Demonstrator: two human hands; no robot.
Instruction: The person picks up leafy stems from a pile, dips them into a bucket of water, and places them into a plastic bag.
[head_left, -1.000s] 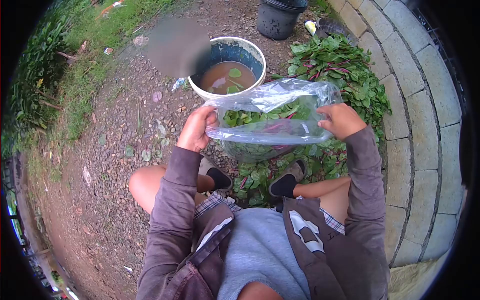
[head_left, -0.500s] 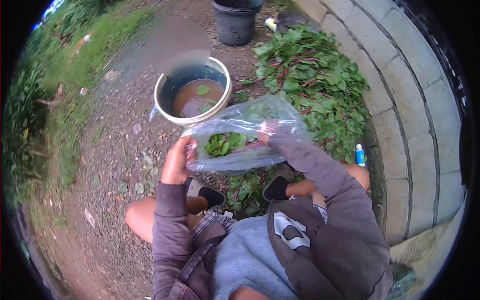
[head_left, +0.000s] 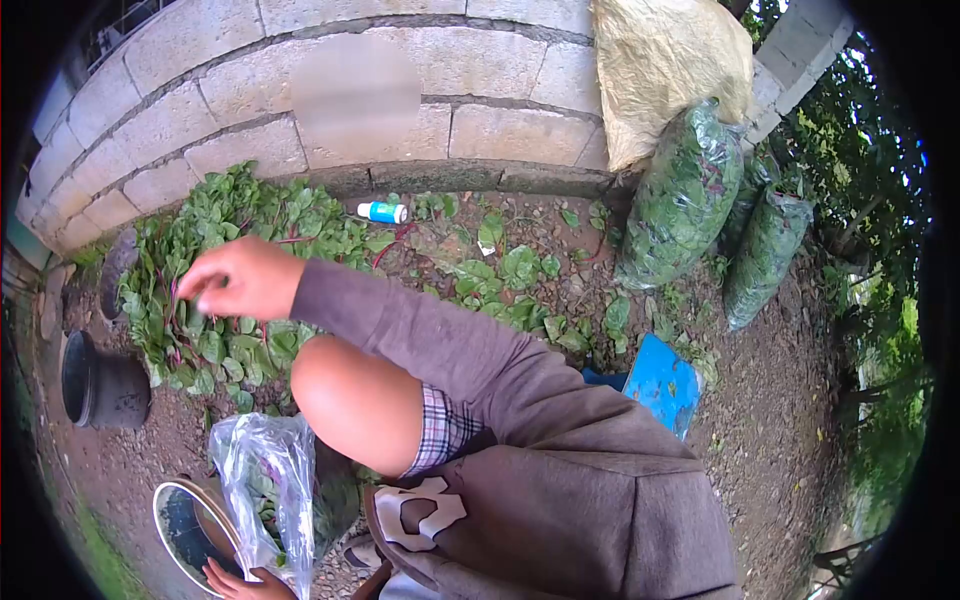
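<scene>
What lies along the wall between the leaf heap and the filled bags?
The head view shows a blue-and-white bottle, scattered loose leaves and a small white scrap.

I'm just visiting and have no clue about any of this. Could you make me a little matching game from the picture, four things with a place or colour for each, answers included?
Column one
1. Right hand
2. Open clear plastic bag
3. Small bottle
4. Tan sack

Column two
A. White and blue, lying on its side
B. Up against the block wall
C. Over the pile of leafy greens
D. Right beside the white-rimmed bucket

Right pairs: 1-C, 2-D, 3-A, 4-B
</scene>
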